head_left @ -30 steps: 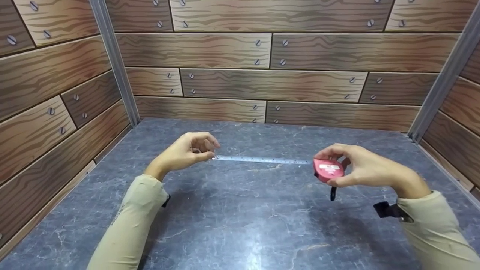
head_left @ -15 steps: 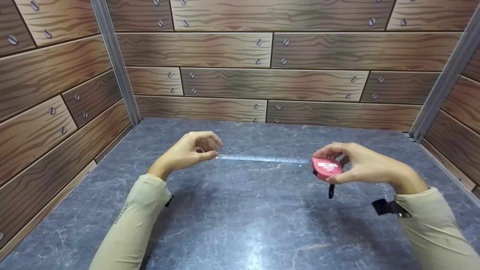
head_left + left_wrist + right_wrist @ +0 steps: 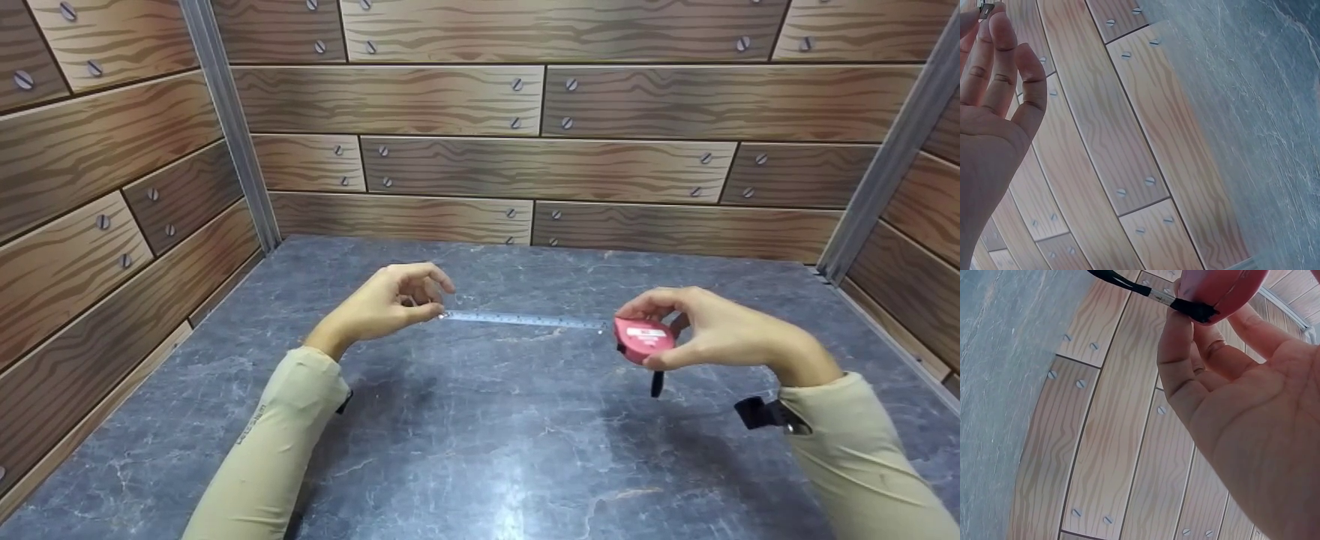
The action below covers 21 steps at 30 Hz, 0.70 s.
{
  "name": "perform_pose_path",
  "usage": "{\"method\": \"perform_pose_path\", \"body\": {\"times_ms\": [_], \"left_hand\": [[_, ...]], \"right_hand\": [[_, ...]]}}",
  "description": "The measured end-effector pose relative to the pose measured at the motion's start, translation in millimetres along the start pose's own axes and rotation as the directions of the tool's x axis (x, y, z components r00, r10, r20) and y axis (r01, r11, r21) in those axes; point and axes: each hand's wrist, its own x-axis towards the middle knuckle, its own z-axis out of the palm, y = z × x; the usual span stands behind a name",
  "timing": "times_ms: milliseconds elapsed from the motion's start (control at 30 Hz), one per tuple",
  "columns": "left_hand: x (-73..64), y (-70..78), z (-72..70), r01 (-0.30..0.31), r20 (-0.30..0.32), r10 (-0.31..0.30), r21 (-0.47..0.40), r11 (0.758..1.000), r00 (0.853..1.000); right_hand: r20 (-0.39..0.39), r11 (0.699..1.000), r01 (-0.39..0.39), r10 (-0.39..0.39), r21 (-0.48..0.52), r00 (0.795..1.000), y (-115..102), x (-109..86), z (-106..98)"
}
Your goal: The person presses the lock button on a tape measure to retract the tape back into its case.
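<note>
Against planks (image 3: 1117, 399), only right-wrist view shows tape measure's (image 3: 1221, 289) clasp (image 3: 1161, 296).

I'm looking into a booth-like work bay rather than a furnished room. A back wall (image 3: 480, 165), a left wall (image 3: 82, 157) and a right wall (image 3: 934, 195) close in three sides, all covered in brown wood-plank patterning that looks printed: the grain is cartoonish, and the slotted screw heads (image 3: 517, 85) seem drawn on. At the far corners I see a left metal post (image 3: 231, 124) and a right metal post (image 3: 889, 157). A blue-grey, marble-patterned tabletop (image 3: 480, 420) fills the floor of it, catching a bright reflection near me. I can't tell what building holds it.
</note>
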Motion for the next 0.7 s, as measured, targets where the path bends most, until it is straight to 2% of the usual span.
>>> {"method": "perform_pose_path", "body": {"times_ms": [267,700], "left_hand": [[3.8,0.1,3.4,-0.008,0.004,0.008,0.001,1.000,1.000],[10.3,0.9,11.7,-0.014,0.022,0.014,0.001,1.000,1.000]], "right_hand": [[0.003,1.000,-0.015,0.015,0.001,1.000,1.6,3.9,3.8],[0.018,1.000,0.031,-0.031,-0.004,0.999,-0.4,9.6,6.7]]}}
